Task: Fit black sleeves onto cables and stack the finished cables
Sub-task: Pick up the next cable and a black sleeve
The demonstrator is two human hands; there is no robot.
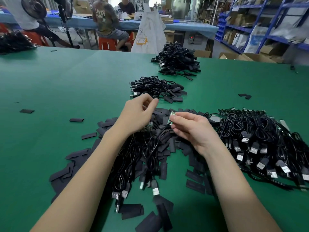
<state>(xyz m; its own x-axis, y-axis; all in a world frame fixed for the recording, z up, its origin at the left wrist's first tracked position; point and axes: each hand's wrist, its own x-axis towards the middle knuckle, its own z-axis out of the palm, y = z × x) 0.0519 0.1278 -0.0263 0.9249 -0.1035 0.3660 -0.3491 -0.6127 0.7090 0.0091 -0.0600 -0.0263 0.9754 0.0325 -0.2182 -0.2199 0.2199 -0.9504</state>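
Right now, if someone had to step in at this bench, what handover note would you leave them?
Right hand: pinches a cable's small green board, no sleeve on it yet.
Left hand: fingers curled above the loose black sleeves; whether it holds one is unclear.
Bare cables: a bundle to the right, more under the forearms.
Done: two stacks of sleeved cables, near and far, on the green table.
Left: sleeve the held cable, stack it, carry on through the bundle.
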